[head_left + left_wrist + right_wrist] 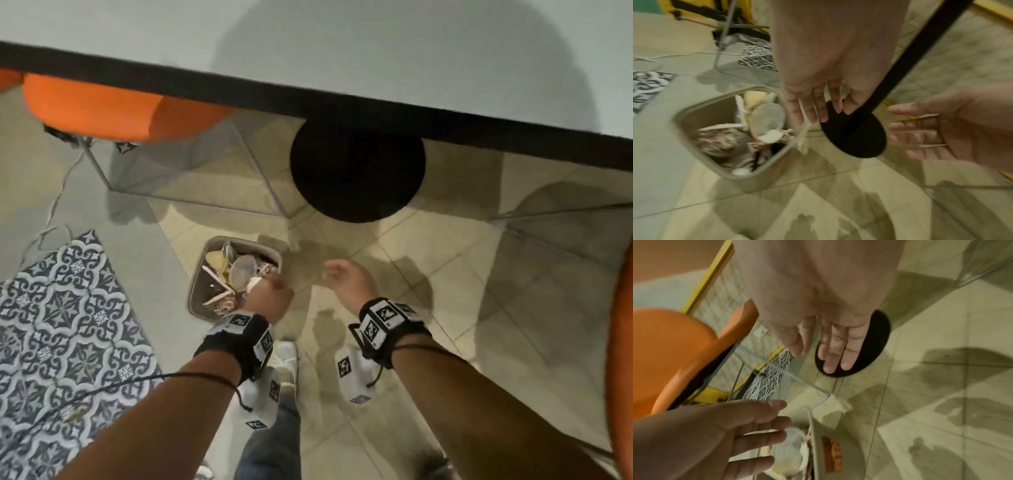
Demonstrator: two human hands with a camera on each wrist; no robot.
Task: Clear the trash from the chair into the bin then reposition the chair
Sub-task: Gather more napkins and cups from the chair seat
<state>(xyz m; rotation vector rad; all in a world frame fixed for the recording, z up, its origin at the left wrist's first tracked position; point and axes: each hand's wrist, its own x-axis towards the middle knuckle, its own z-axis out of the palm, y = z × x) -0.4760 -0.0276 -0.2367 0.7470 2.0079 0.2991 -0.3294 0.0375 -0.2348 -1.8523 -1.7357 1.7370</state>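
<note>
The orange chair (92,109) sits at upper left, tucked under the bench (342,51). The bin (202,284), centre-left, holds the trash (236,270). Your left hand (269,298) and right hand (346,281) hang open, empty: shake off scraps above the bin.

A canteen or café-style eating area, seen from above: a pale table (411,51) with a dark edge stands on a black round base (358,171) on a floor of glossy beige tiles (445,274). Orange moulded chairs (92,106) on thin metal legs sit tucked at the table's left edge, another at the frame's right edge. On the floor near the base, a small beige bin (197,291) holds disposable cups, lids and paper scraps. A strip of blue-and-white patterned tiles (68,325) runs along the left, a white cable trailing beside it.
</note>
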